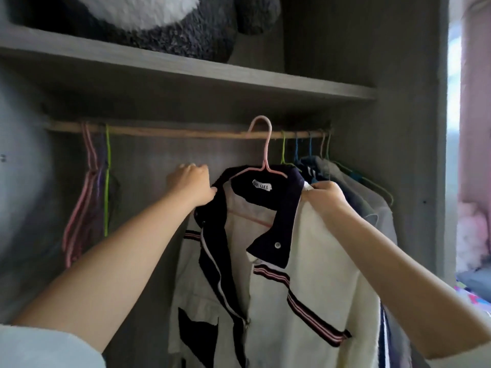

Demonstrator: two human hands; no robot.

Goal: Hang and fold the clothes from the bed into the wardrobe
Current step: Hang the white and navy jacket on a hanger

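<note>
A cream jacket (313, 282) with a dark navy collar and striped bands sits on a pink hanger (261, 144), whose hook is at the wooden rail (186, 133) of the wardrobe. My left hand (191, 185) grips the left shoulder of the collar. At the right shoulder, my right hand (325, 196) pinches the cream fabric next to the collar. The jacket front hangs open, zip unfastened.
Empty pink, purple and green hangers (91, 181) hang at the rail's left end. Several hung clothes (353, 187) crowd the right end. A shelf (186, 67) above carries a grey and white plush toy (159, 19). A pink curtain (475, 128) lies to the right.
</note>
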